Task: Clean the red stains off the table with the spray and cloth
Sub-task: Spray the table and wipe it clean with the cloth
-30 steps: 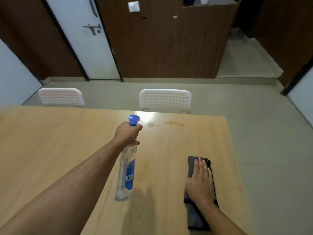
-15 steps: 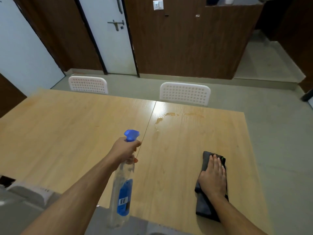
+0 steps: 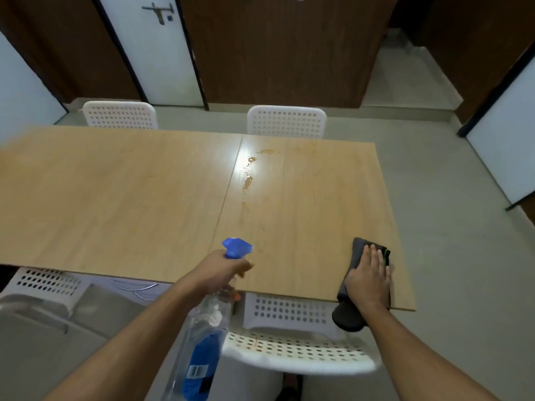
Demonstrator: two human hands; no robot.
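Left hand (image 3: 220,270) is gripping the spray bottle (image 3: 199,348); right hand (image 3: 369,282) is pressing flat on the cloth (image 3: 359,250). Spraying seems underway; next, wiping the far stains (image 3: 250,172).

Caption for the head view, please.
Left hand grips spray bottle; right hand presses dark cloth at table edge, stains unwiped.

My left hand (image 3: 220,270) hides the spray bottle (image 3: 199,351) neck. The bottle's base runs off the bottom edge. My right hand (image 3: 367,282) covers much of the cloth (image 3: 357,250).
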